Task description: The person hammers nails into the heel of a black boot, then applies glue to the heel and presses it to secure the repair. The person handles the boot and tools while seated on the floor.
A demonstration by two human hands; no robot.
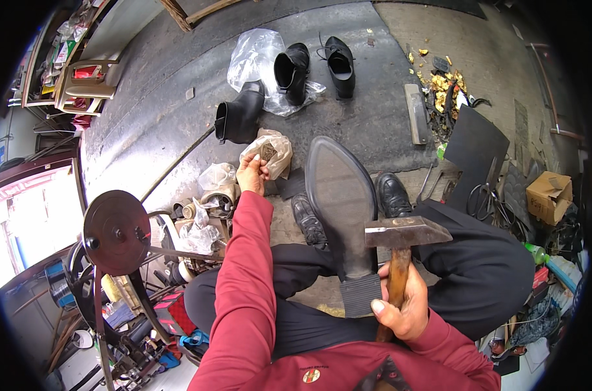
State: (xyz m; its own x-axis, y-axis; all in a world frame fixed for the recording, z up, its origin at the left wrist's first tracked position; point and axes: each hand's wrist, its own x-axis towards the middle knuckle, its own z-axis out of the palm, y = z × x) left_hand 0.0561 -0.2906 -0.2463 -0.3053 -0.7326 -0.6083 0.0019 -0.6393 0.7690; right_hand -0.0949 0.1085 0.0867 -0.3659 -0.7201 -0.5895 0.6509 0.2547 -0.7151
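Note:
My right hand (401, 306) grips the wooden handle of a hammer (407, 232), its steel head lying over the side of an upturned shoe. That shoe (340, 189) stands sole up between my legs, pointed toe away from me, with a ribbed heel close to my right thumb. Off to the left, my left hand (252, 173) is closed, fingertips pinched at the mouth of an open plastic bag (280, 147). Small brownish bits, too fine to name, lie inside the bag. Whatever the left fingertips hold is hidden.
Black ankle boots (239, 115) and a laced shoe (339, 67) stand ahead on a dark mat, beside clear plastic wrap (253, 58). A hand-wheel machine (117, 232) is at left. Scissors (481, 199), a cardboard box (549, 195) and scraps lie right.

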